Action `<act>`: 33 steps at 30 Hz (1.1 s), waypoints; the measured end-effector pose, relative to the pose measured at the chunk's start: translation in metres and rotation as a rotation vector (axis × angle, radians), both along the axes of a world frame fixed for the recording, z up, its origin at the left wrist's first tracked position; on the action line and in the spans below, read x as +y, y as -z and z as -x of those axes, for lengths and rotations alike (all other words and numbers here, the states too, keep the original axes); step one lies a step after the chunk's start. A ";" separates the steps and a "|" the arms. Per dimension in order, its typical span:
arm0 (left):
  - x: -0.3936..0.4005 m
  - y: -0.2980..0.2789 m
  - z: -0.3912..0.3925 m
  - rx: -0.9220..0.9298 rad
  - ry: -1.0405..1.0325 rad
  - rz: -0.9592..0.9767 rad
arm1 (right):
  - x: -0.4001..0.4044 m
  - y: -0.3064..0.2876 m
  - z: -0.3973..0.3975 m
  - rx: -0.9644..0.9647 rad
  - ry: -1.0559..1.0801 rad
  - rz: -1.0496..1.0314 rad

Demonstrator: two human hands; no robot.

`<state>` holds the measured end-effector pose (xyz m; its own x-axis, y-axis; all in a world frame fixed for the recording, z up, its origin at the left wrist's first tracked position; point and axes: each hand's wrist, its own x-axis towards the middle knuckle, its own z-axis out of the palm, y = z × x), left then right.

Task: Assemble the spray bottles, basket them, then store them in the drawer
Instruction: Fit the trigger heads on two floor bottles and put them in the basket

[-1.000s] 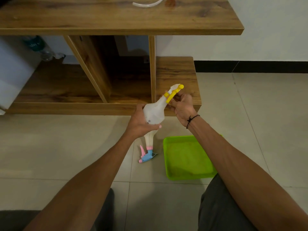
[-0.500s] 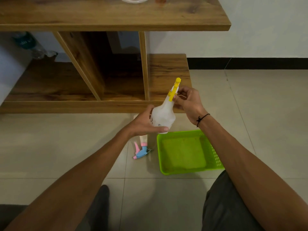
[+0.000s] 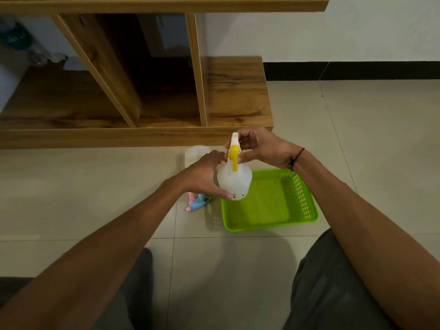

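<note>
Gleaming white spray bottle (image 3: 234, 183), yellow trigger head (image 3: 233, 156), upright.

Both forearms reach forward from the bottom corners and meet near the middle. The left hand (image 3: 204, 173) is curled, palm turned right, thumb stretched low and fingers wrapped in a grip. The right hand (image 3: 262, 146) sits slightly higher, fingers bent in a pinch, a dark band (image 3: 295, 158) round its wrist.

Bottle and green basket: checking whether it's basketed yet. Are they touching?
Cannot tell. In the head view the bottle, gripped by both hands, overlaps the basket corner; no gap or contact shows.
</note>
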<state>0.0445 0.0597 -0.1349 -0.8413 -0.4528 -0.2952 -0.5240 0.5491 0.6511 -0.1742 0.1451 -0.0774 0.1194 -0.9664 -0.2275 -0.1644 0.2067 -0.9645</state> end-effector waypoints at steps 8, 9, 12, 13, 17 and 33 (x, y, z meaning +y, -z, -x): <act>0.003 0.021 -0.007 -0.009 0.017 0.045 | 0.008 0.034 -0.005 0.144 -0.102 -0.154; 0.004 0.021 -0.007 -0.015 0.023 0.029 | 0.010 0.037 -0.005 0.138 -0.113 -0.169; 0.004 0.024 -0.004 -0.033 0.055 0.004 | 0.012 0.044 -0.005 0.104 -0.112 -0.185; 0.004 0.025 -0.004 -0.036 0.062 0.004 | 0.012 0.045 -0.005 0.094 -0.105 -0.186; 0.005 0.027 -0.005 -0.031 0.048 -0.017 | 0.009 0.049 -0.004 0.087 -0.093 -0.220; -0.021 0.015 -0.011 0.045 -0.180 -0.098 | 0.009 0.046 0.005 0.227 -0.200 -0.269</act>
<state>0.0552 0.0384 -0.1499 -0.7624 -0.5683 -0.3094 -0.5774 0.3817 0.7218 -0.1793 0.1543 -0.1230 0.2165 -0.8317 -0.5112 -0.4300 0.3889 -0.8148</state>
